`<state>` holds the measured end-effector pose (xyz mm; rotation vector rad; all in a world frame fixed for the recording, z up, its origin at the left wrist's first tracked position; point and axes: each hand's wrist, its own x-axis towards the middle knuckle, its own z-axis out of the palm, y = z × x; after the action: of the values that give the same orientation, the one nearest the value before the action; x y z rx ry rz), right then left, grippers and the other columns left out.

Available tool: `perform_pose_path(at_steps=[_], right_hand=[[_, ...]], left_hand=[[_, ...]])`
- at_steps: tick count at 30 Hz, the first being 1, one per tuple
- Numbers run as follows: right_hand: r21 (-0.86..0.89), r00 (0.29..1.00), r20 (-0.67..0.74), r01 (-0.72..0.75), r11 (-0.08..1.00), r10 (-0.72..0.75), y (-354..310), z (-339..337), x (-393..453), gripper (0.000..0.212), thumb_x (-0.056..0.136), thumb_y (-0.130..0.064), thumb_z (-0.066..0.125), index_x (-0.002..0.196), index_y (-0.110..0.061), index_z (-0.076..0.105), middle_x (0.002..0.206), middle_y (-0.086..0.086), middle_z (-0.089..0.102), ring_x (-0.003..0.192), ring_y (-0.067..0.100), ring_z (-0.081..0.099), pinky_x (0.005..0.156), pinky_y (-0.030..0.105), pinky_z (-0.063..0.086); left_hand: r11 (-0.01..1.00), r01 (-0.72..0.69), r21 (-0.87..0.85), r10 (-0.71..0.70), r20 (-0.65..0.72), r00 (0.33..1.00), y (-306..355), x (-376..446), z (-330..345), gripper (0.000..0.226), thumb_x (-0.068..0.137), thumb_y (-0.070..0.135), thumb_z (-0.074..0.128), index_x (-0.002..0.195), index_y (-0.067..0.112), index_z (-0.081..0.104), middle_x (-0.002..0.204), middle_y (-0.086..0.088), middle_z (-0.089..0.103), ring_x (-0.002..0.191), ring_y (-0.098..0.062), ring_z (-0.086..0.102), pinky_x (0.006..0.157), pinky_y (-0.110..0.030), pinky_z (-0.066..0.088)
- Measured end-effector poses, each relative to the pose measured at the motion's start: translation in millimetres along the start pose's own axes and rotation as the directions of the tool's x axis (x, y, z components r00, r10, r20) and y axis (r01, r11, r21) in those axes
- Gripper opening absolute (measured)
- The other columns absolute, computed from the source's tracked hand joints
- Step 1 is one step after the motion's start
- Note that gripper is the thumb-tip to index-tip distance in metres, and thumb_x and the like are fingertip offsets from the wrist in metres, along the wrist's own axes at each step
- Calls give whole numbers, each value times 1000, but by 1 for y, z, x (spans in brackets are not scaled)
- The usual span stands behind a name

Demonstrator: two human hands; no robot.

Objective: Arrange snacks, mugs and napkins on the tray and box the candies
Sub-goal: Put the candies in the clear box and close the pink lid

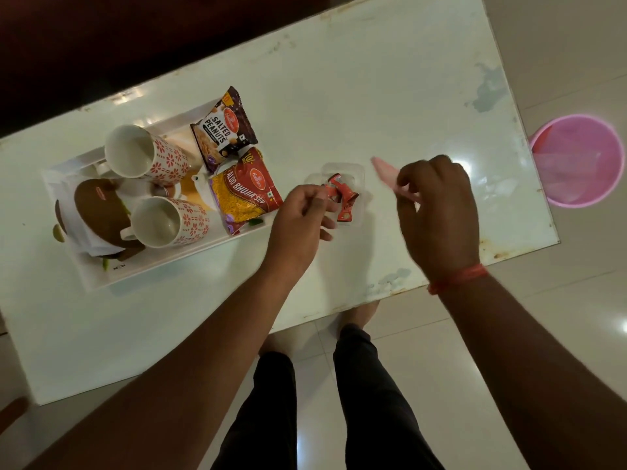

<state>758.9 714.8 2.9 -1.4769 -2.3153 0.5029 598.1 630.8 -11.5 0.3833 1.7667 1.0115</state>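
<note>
At centre frame a small clear plastic box (342, 195) sits on the white table (373, 96), just right of the tray (152, 269), and several red-wrapped candies (341, 195) lie heaped inside it, their long axes running roughly from upper left to lower right; the left hand (300, 218) hovers at the box's left edge with thumb and forefinger pinched close at a candy end, though whether it truly grips that wrapper or merely touches it I cannot tell; the right hand (437, 205) is raised to the right of the box, fingers curled round a pale pink piece (385, 171) that juts toward the upper left, blurred, perhaps a candy or a lid; the box thus lies between the two hands, nearer the left, and to the left and a little below the pink piece, so the coming move, as I judge it, turns on bringing that piece leftward and down over the open box; the tray at left of frame already carries two patterned mugs (152, 188), a salted peanuts packet (224, 127), an aloo bhujia packet (246, 191) and a brown round thing on white napkins (98, 239); a pink bin (576, 161) stands on the floor at far right.
</note>
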Motion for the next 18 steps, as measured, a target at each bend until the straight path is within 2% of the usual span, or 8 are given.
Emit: perform_pose_path(at_steps=[3,5,6,8,11,14,18], right_hand=[[-45,969,13,248,968,-248,-16,6,-19,14,76,3,66,87,-7,65,82,14,59,78,33,52,65,39,43],[-31,933,97,351,936,-347,-18,19,-30,13,80,-4,69,92,-10,67,87,12,62,85,33,53,71,40,45],[-6,926,141,354,935,-350,-16,25,-33,14,82,-10,69,96,-11,67,94,12,63,91,32,53,75,41,45],[60,932,238,267,962,-274,-7,31,-33,28,85,-29,66,108,-13,67,114,13,60,109,32,48,88,42,47],[209,908,391,71,975,-150,4,37,-29,55,80,-49,68,124,-16,61,143,14,41,130,30,38,102,33,40],[385,878,466,-90,918,-110,5,43,-29,64,79,-42,76,133,-17,54,155,10,23,135,20,37,103,23,38],[383,910,414,-155,911,-19,0,54,-32,64,84,-38,72,139,-15,48,154,7,31,138,18,35,104,25,40]], left_hand=[[968,174,-180,-147,155,977,9,-2,6,23,101,31,48,115,19,62,106,-7,71,91,-22,70,76,-39,60],[957,205,-205,-185,112,976,9,-1,9,18,99,26,54,113,20,62,110,-5,69,98,-23,68,80,-42,60],[966,197,-164,-190,59,980,8,1,10,17,97,22,57,113,20,62,110,-3,69,99,-21,68,79,-40,61],[981,181,-76,-183,-15,983,4,4,10,16,95,19,60,112,21,61,109,0,68,97,-18,67,74,-35,61],[988,152,-1,-152,-63,986,-1,9,9,19,95,21,60,114,19,59,109,1,67,98,-15,66,75,-33,61],[994,93,65,-85,-114,990,-3,17,11,25,95,21,60,119,16,58,115,-2,67,102,-17,65,76,-32,60],[962,4,271,52,-199,979,0,26,13,27,96,21,59,123,17,54,119,0,63,94,-10,59,65,-14,52]])
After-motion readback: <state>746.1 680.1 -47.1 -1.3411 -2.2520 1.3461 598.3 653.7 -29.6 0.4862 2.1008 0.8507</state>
